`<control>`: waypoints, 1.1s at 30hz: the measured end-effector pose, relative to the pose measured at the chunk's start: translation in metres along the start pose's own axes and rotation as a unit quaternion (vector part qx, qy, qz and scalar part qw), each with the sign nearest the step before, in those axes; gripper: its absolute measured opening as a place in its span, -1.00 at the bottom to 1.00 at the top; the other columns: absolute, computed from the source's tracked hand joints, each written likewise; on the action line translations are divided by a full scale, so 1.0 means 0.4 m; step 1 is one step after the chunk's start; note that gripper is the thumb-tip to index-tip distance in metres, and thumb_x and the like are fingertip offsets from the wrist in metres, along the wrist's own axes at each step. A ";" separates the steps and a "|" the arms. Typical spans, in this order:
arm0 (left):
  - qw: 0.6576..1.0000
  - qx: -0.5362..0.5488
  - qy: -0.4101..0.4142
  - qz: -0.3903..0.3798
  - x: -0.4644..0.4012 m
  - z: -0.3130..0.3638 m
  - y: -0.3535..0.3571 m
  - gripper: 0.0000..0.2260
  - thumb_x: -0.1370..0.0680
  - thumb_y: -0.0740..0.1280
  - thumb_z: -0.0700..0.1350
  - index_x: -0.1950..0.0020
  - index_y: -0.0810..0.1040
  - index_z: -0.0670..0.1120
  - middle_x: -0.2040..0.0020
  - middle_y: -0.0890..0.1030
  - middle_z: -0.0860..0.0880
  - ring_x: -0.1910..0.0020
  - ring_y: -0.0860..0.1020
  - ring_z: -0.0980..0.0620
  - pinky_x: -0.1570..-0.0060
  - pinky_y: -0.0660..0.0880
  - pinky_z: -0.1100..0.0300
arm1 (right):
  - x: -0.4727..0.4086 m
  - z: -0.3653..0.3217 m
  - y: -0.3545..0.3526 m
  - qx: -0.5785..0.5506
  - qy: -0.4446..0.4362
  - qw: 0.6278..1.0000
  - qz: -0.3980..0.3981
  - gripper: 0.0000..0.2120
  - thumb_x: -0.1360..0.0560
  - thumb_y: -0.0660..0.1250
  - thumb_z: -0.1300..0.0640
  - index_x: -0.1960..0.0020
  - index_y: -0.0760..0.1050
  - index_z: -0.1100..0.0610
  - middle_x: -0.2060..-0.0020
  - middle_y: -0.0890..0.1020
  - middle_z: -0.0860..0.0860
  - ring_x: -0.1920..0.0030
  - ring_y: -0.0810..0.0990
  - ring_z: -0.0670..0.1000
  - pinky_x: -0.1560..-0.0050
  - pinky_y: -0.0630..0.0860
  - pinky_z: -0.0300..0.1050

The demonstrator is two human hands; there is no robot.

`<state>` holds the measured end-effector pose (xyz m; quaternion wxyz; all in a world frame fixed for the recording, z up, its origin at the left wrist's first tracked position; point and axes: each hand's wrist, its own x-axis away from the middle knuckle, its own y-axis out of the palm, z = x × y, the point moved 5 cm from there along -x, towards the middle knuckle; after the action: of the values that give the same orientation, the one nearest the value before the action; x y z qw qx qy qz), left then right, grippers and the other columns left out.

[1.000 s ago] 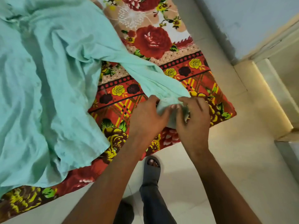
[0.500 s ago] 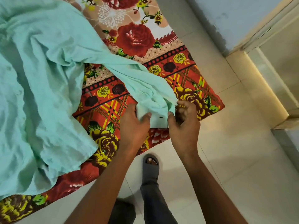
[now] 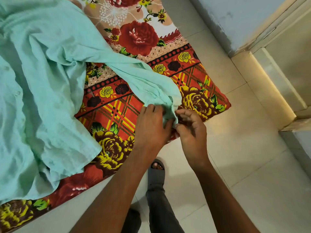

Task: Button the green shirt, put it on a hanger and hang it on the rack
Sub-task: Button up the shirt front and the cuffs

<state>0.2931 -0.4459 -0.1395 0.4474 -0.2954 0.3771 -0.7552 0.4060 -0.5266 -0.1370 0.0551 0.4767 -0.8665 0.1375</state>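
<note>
The pale green shirt (image 3: 42,91) lies spread and crumpled over the left of a bed. One sleeve (image 3: 134,76) stretches right toward the bed's corner. My left hand (image 3: 151,125) and my right hand (image 3: 191,126) pinch the sleeve's cuff (image 3: 170,113) between them, thumbs and fingertips meeting at the cloth's edge. The cuff is bunched, and any button on it is hidden by my fingers. No hanger or rack is in view.
A red and yellow floral bedsheet (image 3: 121,111) covers the bed, whose corner points right. Beige floor tiles (image 3: 244,165) lie beyond it. My sandalled foot (image 3: 157,170) stands by the bed's edge. A blue-grey wall (image 3: 235,17) and a door frame (image 3: 277,78) rise at the right.
The cuff was held flat and open between my hands half a second ago. Now it is gathered, and my hands have come together on it.
</note>
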 end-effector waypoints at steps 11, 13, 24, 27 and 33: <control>0.999 -0.041 0.025 0.001 0.030 0.010 -0.006 -0.81 -0.39 0.35 -0.15 0.05 0.59 -0.22 0.09 0.57 -0.17 0.06 0.51 -0.17 0.07 0.53 -0.05 | -0.052 -0.018 0.001 0.260 -0.159 0.947 -0.097 -0.74 -0.53 0.43 0.34 -0.16 0.70 0.12 -0.01 0.66 -0.01 -0.03 0.60 -0.12 -0.06 0.49 -0.42; 0.999 -0.031 0.024 0.020 0.034 0.005 -0.007 -0.90 -0.43 0.35 -0.19 0.16 0.59 -0.21 0.16 0.58 -0.16 0.11 0.51 -0.16 0.14 0.52 -0.03 | -0.070 -0.028 -0.003 0.296 -0.166 0.933 -0.122 -0.71 -0.52 0.43 0.35 -0.19 0.68 0.13 -0.01 0.63 -0.04 0.00 0.56 -0.21 -0.04 0.46 -0.48; 0.996 -0.056 0.061 -0.033 0.035 -0.005 -0.015 -0.73 -0.47 0.37 -0.06 -0.15 0.56 -0.09 -0.09 0.56 -0.09 -0.12 0.47 -0.13 -0.03 0.52 -0.07 | -0.049 -0.029 0.020 0.415 -0.102 0.892 -0.150 -0.59 -0.41 0.52 0.29 -0.23 0.60 0.09 -0.06 0.56 -0.03 0.01 0.42 -0.11 0.07 0.34 -0.41; 0.995 -0.065 0.058 -0.049 0.020 0.002 -0.025 -0.72 -0.47 0.37 -0.03 -0.15 0.53 -0.08 -0.12 0.53 -0.08 -0.16 0.45 -0.13 -0.06 0.52 -0.11 | -0.039 -0.029 0.029 0.407 -0.087 0.898 -0.144 -0.55 -0.41 0.53 0.30 -0.27 0.57 0.10 -0.15 0.56 -0.01 -0.06 0.39 -0.11 0.00 0.38 -0.33; 0.993 -0.069 0.054 -0.084 0.003 0.012 -0.033 -0.66 -0.50 0.38 0.08 -0.18 0.51 -0.08 -0.16 0.50 -0.06 -0.24 0.42 -0.11 -0.14 0.50 -0.16 | -0.032 -0.015 0.002 0.364 -0.087 0.922 -0.101 -0.56 -0.44 0.39 0.45 -0.21 0.68 0.08 -0.08 0.66 0.01 -0.04 0.55 -0.05 0.03 0.40 -0.49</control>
<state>0.2906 -0.4443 -0.1259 0.3400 -0.3147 0.4257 -0.7773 0.4121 -0.5141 -0.1343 -0.1842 0.5593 -0.7049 0.3954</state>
